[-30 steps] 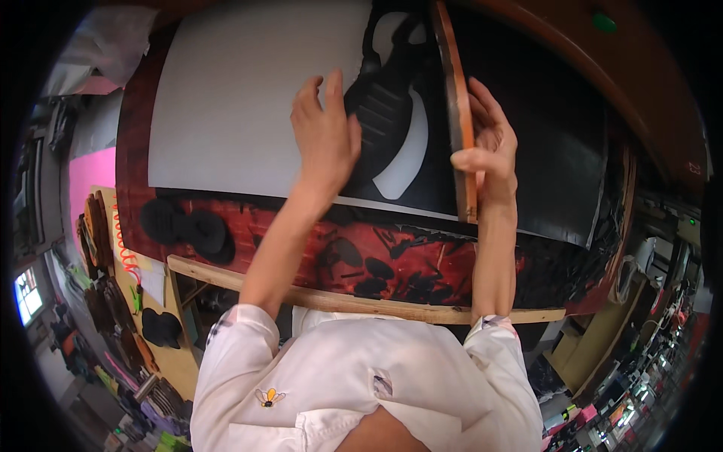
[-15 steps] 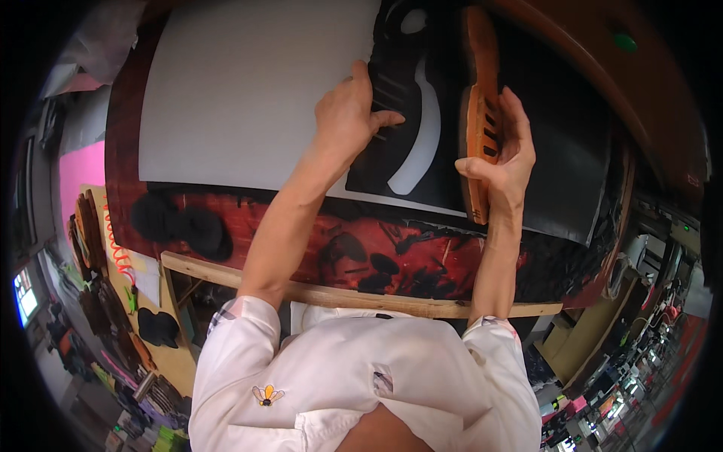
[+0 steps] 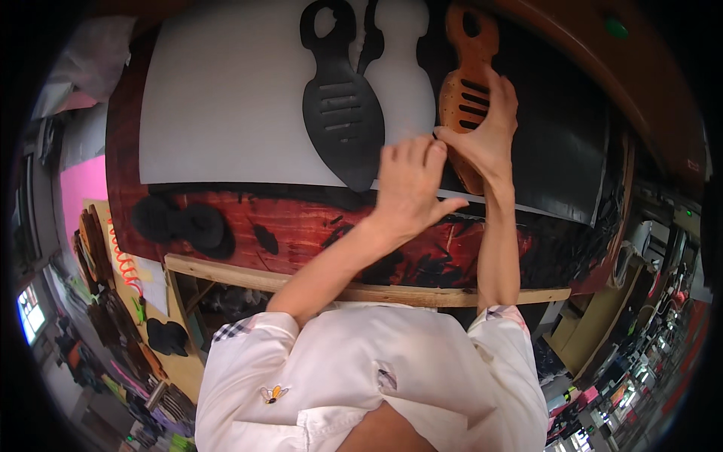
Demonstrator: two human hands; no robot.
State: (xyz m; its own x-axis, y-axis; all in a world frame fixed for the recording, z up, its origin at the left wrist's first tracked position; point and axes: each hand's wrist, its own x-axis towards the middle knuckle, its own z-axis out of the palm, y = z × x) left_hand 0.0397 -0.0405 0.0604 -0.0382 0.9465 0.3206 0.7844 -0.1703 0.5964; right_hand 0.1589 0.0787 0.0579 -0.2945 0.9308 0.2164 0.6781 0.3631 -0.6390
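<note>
My right hand (image 3: 489,139) is wrapped round the edge of an orange-brown, sole-shaped cutting die (image 3: 449,102) with slots and a hole. The die lies almost flat over the black sheet (image 3: 557,143). To its left, a sole-shaped gap in that sheet shows pale grey. My left hand (image 3: 410,181) is open, thumb stretched out, at the near end of this gap; it holds nothing. Left of it, a black slotted sole piece (image 3: 350,124) rests on the light grey board (image 3: 226,105).
Under the board is a red-stained bench top (image 3: 301,215) strewn with black scraps. A small stack of black pieces (image 3: 181,226) sits near its left edge. A wooden rail (image 3: 361,292) runs along the front. At left, a side table (image 3: 184,358) holds more shaped pieces.
The black sole piece now lies further left on the grey board, out of my left hand. That hand has moved right and nearer. The die has turned from its edge to face up.
</note>
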